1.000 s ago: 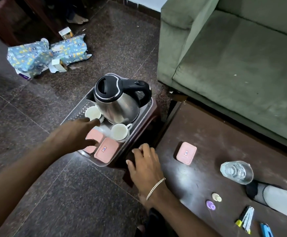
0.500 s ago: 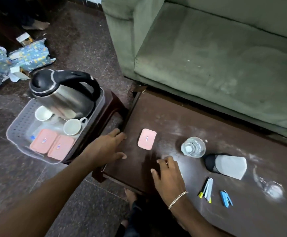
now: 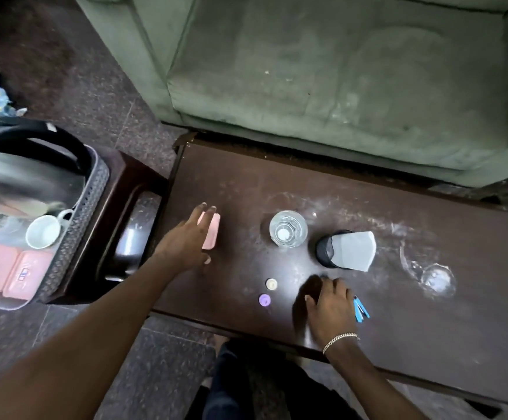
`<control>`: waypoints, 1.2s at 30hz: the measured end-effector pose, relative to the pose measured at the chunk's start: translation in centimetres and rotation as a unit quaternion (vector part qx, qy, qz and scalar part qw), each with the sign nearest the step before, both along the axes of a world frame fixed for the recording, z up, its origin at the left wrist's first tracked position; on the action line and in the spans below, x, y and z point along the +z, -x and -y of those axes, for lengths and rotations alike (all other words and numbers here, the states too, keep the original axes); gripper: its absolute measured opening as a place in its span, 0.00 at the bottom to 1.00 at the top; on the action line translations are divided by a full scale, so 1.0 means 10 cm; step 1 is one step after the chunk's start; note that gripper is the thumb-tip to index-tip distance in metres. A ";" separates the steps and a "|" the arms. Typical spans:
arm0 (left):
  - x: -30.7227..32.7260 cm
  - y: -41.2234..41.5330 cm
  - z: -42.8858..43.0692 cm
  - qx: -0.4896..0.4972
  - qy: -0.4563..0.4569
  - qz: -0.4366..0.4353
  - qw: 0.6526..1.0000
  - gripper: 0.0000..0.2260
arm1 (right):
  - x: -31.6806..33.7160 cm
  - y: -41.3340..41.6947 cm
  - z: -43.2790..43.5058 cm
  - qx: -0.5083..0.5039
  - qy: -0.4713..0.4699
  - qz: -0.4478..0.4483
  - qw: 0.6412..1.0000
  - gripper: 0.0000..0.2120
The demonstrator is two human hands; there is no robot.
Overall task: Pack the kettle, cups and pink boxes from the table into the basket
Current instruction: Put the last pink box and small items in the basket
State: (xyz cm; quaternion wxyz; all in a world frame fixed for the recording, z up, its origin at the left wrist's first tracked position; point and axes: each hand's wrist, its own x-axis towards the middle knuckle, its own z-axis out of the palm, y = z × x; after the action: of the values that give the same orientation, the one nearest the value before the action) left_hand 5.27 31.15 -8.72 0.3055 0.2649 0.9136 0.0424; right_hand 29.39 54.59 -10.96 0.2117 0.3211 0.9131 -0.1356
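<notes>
Left hand fingers spread over last pink box on desk; right hand flat, fingers loosely apart, holding nothing. Basket holds kettle.

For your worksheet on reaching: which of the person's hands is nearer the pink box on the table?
Left. The left hand is spread over the pink box; the right hand rests flat on the table, apart.

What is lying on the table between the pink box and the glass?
Nothing: in the head view, only bare table lies between the pink box and the glass.
</notes>
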 end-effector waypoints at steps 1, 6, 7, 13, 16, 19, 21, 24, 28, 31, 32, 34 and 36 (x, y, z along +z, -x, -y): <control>-0.02 -0.01 -0.02 -0.003 0.003 -0.001 1.000 0.58 | -0.03 -0.03 -0.02 -0.006 -0.001 0.007 1.000 0.25; -0.07 -0.03 -0.10 -0.022 -0.004 -0.033 0.999 0.48 | -0.13 -0.12 -0.10 -0.047 0.028 0.005 0.998 0.23; -0.07 -0.02 -0.10 -0.021 -0.003 -0.035 0.999 0.47 | -0.15 -0.12 -0.11 -0.054 0.035 -0.003 0.998 0.23; -0.12 0.05 -0.09 -0.025 0.000 -0.032 0.999 0.45 | -0.16 -0.05 -0.12 -0.102 0.064 -0.005 0.993 0.18; -0.12 0.08 -0.07 -0.022 -0.009 -0.020 1.000 0.44 | -0.13 -0.02 -0.12 -0.094 0.071 -0.009 0.993 0.16; -0.09 0.09 -0.03 -0.027 -0.019 -0.015 0.999 0.43 | -0.09 -0.01 -0.11 -0.086 0.073 -0.014 0.994 0.18; -0.05 0.08 0.02 -0.034 -0.020 -0.017 0.999 0.43 | -0.04 0.00 -0.08 -0.082 0.072 -0.018 0.994 0.20; 0.05 0.08 0.17 -0.035 -0.031 -0.022 0.999 0.45 | 0.10 0.05 0.08 -0.066 0.085 -0.018 0.994 0.23; 0.27 0.11 0.37 -0.033 -0.061 -0.031 0.997 0.44 | 0.34 0.24 0.41 -0.059 0.117 -0.051 0.990 0.27; 0.52 0.15 0.60 -0.018 -0.085 -0.036 0.996 0.42 | 0.54 0.47 0.75 -0.031 0.146 -0.076 0.986 0.29; 0.62 0.18 0.71 -0.014 -0.095 -0.038 0.995 0.42 | 0.61 0.57 0.88 -0.020 0.155 -0.089 0.984 0.29; 0.83 0.23 0.96 -0.008 -0.106 -0.048 0.993 0.43 | 0.76 0.78 1.18 -0.006 0.175 -0.109 0.979 0.29; 1.03 0.29 1.24 -0.002 -0.108 -0.059 0.992 0.43 | 0.91 1.00 1.47 0.006 0.188 -0.115 0.975 0.29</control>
State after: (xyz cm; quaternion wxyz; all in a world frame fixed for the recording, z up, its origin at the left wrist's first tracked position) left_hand 2.38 18.78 1.54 0.2208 0.3007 0.9194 0.1246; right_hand 19.35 39.88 -1.83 0.1629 0.2520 0.8916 -0.3391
